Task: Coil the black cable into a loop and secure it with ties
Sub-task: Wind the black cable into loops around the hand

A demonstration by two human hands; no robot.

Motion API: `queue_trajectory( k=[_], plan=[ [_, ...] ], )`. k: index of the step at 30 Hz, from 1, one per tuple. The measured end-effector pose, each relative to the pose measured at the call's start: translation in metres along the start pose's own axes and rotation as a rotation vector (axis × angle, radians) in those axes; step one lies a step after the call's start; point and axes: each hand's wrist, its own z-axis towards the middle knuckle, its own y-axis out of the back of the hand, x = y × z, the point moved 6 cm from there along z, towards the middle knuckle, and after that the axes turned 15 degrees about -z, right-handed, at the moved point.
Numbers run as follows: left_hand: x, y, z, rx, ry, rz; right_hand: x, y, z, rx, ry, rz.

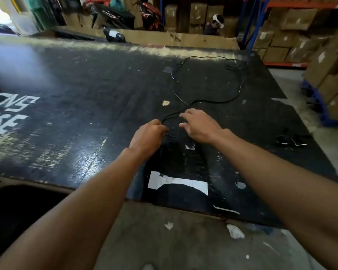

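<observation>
Black cable (207,102): sprawled uncoiled beyond left hand (147,136), which pinches its near end; right hand (198,125) open, empty, just beside. Step: first loop; next, gather slack

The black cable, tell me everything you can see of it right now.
The black cable is thin, flexible and glossy, lying loose on the dark worn table in one wide open loop, not yet coiled or tied. Its near end runs into the left hand, pinched there. The right hand hovers open beside it. Far ends look forked, blurred.

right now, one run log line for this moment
left hand: pinching black cable | right hand: open, reaching | cable: uncoiled on table
</observation>
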Motion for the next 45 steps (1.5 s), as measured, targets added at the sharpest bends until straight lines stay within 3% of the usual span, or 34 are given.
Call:
queue_trajectory(
  k=[7,14,16,20,23,29,33,36,42,45],
  plan=[
    [0.005,-0.025,0.01,0.156,-0.014,-0.042,0.0,-0.005,0.005,0.049,-0.073,-0.004],
    [0.013,-0.036,0.02,0.138,-0.072,-0.079,-0.012,-0.013,-0.001,0.063,-0.18,0.022],
    [0.014,-0.035,0.025,0.078,-0.052,-0.201,-0.017,-0.012,0.003,0.059,-0.183,0.047],
    [0.015,-0.011,0.051,-0.261,0.117,-0.584,-0.023,-0.002,0.022,-0.006,-0.159,0.214],
    [0.013,0.005,0.079,-0.427,0.227,-0.792,-0.028,0.011,0.036,-0.104,-0.163,0.393],
    [0.005,0.028,0.135,-0.565,0.253,-1.009,-0.054,0.029,0.054,-0.172,-0.177,0.701],
    [-0.001,0.035,0.16,-0.641,0.228,-1.062,-0.07,0.046,0.053,-0.275,-0.178,0.771],
    [-0.01,0.029,0.174,-0.631,0.224,-1.172,-0.079,0.055,0.051,-0.332,-0.191,0.838],
    [-0.037,0.0,0.195,-0.473,0.327,-1.745,-0.101,0.066,0.044,-0.41,-0.281,0.869],
    [-0.048,-0.009,0.202,-0.411,0.313,-1.813,-0.108,0.069,0.038,-0.432,-0.288,0.815]
  ],
)
